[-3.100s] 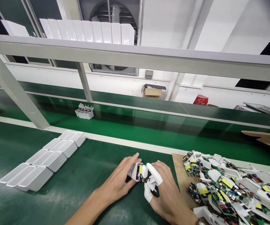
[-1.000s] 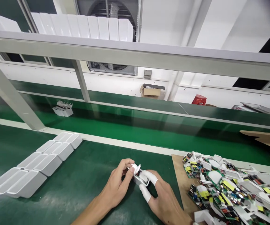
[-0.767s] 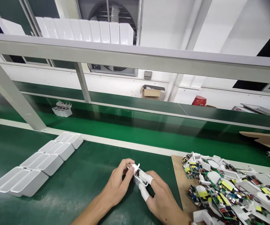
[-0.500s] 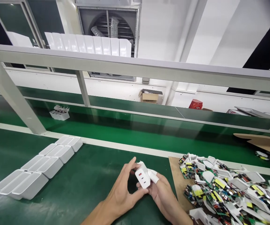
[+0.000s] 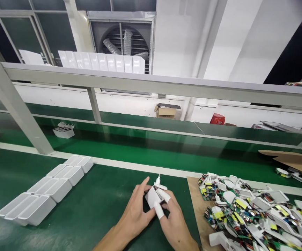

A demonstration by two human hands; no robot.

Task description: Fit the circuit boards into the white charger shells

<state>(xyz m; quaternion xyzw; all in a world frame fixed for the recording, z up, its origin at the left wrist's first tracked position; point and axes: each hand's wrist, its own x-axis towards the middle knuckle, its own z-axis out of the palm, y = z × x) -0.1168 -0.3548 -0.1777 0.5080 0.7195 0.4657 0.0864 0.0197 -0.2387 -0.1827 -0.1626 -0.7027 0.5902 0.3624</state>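
Note:
Between my two hands, above the green bench, is a white plug-in charger housing [image 5: 151,199]. A white plug piece [image 5: 158,183] with thin pins sticks out at its far end; whether it is fully joined to the housing I cannot tell. My left hand [image 5: 133,212] grips the housing from the left, thumb at the near edge and index finger raised. White finger covers show on my right hand [image 5: 173,218], whose thumb and finger press the housing from the right. My other fingertips are hidden behind it.
Right of my hands, a brown board [image 5: 192,198] bears a heap of circuit boards and white casing parts [image 5: 245,209]. White open trays [image 5: 37,209] stand in rows at the left. Beyond runs a green conveyor belt [image 5: 130,150] carrying a small white tray group [image 5: 64,130], below a metal rail [image 5: 140,78].
The charger has turned in my hands: its face with the ports no longer shows, and the plug piece now points away. My right fingers have shifted onto the near side. The view has tilted up slightly.

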